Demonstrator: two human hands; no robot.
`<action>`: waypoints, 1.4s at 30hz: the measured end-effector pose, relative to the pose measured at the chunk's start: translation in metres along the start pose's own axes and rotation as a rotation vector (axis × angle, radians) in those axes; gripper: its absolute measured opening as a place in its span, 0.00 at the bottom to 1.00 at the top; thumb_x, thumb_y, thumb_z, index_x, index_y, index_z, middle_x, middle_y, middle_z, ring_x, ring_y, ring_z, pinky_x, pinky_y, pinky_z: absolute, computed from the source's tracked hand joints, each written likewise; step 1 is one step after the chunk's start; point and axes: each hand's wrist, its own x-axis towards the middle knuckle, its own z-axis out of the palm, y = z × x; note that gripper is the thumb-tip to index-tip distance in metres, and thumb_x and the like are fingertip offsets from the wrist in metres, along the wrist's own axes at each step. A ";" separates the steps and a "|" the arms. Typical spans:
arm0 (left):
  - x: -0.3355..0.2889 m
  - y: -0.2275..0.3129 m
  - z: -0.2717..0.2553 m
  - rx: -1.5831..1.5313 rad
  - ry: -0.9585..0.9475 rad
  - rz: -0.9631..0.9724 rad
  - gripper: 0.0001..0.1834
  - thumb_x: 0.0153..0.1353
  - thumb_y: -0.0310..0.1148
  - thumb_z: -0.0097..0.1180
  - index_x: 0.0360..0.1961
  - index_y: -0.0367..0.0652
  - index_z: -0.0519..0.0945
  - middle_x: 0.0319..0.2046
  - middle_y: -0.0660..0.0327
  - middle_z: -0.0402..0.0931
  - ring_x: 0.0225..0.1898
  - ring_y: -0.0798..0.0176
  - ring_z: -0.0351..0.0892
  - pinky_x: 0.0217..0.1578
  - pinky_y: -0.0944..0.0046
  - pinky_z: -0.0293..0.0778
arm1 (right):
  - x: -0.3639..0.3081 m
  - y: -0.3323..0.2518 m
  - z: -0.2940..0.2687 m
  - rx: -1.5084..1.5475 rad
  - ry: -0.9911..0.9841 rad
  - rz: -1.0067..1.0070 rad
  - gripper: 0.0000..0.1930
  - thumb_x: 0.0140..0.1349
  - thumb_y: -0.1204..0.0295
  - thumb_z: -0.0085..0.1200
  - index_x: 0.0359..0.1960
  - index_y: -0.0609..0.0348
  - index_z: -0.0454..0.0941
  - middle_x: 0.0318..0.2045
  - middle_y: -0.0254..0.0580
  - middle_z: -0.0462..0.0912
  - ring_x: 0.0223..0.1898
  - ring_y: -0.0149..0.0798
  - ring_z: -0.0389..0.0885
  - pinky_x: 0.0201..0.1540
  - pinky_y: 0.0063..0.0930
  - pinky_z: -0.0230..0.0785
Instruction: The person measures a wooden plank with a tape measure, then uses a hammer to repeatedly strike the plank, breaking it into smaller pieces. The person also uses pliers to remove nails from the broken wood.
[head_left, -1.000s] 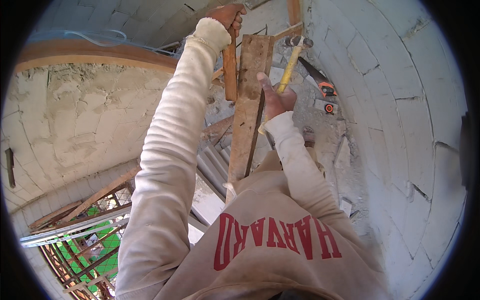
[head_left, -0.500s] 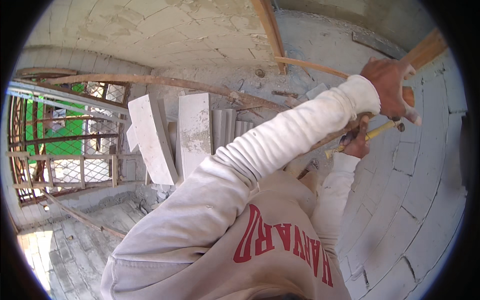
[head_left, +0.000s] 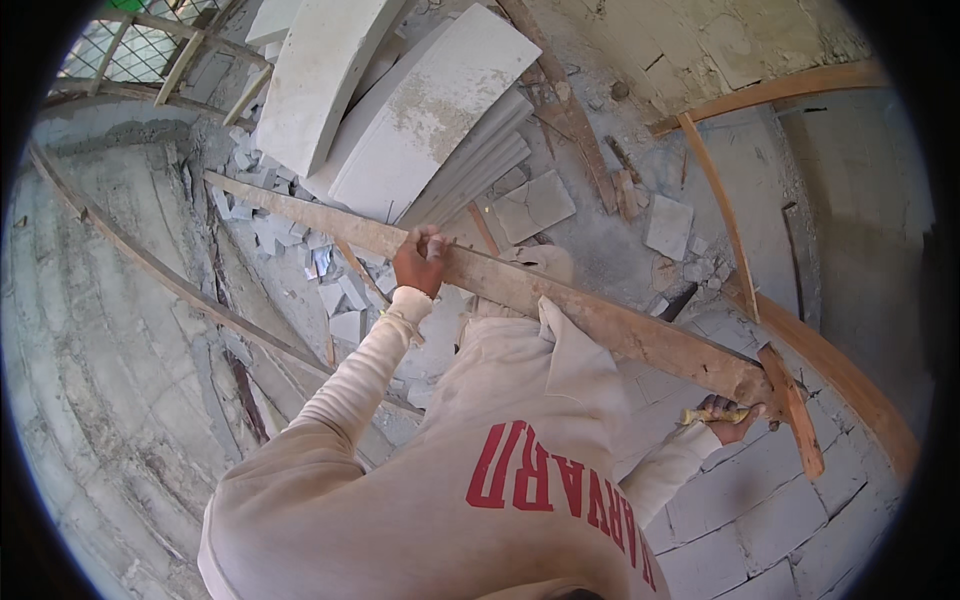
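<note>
A long wooden plank (head_left: 570,300) runs slantwise across in front of my body, from the rubble at left to the block wall at right. My left hand (head_left: 420,262) is closed on the plank's upper edge, left of its middle. Down at the plank's right end, my right hand (head_left: 738,420) is wrapped round a hammer with a yellow handle (head_left: 700,414); its head is mostly hidden by the hand. A short wooden piece (head_left: 793,412) crosses that end of the plank, right beside the right hand.
Large pale slabs (head_left: 440,100) lean in a stack ahead, with broken chunks (head_left: 350,295) around them. A thin batten (head_left: 180,268) slants over the floor at left. Curved-looking timbers (head_left: 850,370) stand at right by the grey block wall (head_left: 770,510). A metal grille (head_left: 130,50) is at far left.
The view has swung down and round. My left hand has left the upper timber at right and now grips the plank further left. My right hand still holds the hammer, now lower by the plank's end.
</note>
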 end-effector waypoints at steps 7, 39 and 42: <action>-0.008 -0.042 -0.024 0.043 0.647 -0.171 0.15 0.63 0.30 0.60 0.49 0.34 0.81 0.40 0.55 0.86 0.41 0.62 0.85 0.44 0.63 0.79 | 0.017 -0.008 0.003 -0.139 -0.026 -0.004 0.29 0.72 0.45 0.55 0.59 0.59 0.76 0.35 0.46 0.85 0.11 0.30 0.64 0.11 0.22 0.57; -0.094 -0.454 -0.073 0.320 -0.104 -0.532 0.13 0.70 0.34 0.56 0.42 0.36 0.87 0.36 0.55 0.89 0.36 0.61 0.89 0.42 0.61 0.83 | 0.069 -0.009 -0.034 -0.290 -0.353 -0.177 0.29 0.72 0.50 0.58 0.63 0.61 0.73 0.33 0.41 0.80 0.12 0.26 0.59 0.14 0.19 0.53; -0.037 -0.504 -0.030 0.566 -0.247 -0.344 0.15 0.67 0.36 0.57 0.45 0.38 0.88 0.43 0.51 0.89 0.43 0.51 0.89 0.47 0.55 0.83 | 0.113 -0.033 -0.070 -0.495 -0.324 -0.278 0.29 0.74 0.49 0.55 0.63 0.62 0.73 0.31 0.39 0.79 0.11 0.27 0.60 0.15 0.20 0.56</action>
